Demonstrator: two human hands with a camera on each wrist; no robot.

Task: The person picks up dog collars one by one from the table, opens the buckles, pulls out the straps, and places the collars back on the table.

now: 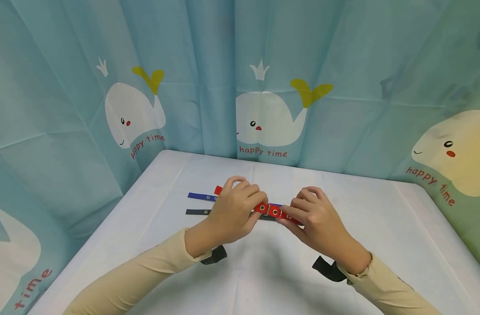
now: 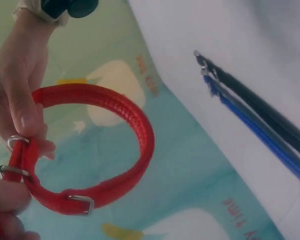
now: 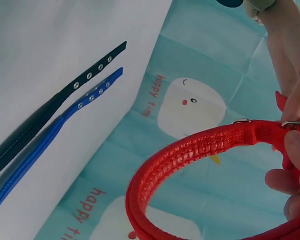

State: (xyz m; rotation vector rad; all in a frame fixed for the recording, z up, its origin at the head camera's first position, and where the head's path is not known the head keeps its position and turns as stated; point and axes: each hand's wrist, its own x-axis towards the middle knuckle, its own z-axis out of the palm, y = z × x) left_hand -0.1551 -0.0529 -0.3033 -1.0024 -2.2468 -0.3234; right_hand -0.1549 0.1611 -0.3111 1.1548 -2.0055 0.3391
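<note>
Both hands hold a red collar (image 1: 274,211) above the table, bent into a loop. My left hand (image 1: 237,209) pinches the strap on one side of the metal buckle (image 2: 14,170). On the other side, my right hand (image 1: 316,218) pinches the strap between thumb and fingers. In the left wrist view, the strap runs through the buckle, and a metal D-ring (image 2: 82,202) sits on the band. Eyelets show along the strap between the hands. Behind them a blue collar (image 3: 92,97) and a dark collar (image 3: 92,74) lie straight on the table, partly hidden by the hands in the head view.
The white-covered table (image 1: 161,188) stands against a light blue curtain (image 1: 208,87) printed with whales. Black straps (image 1: 329,269) hang at the wrists. The blue and dark collars lie side by side toward the table's far part.
</note>
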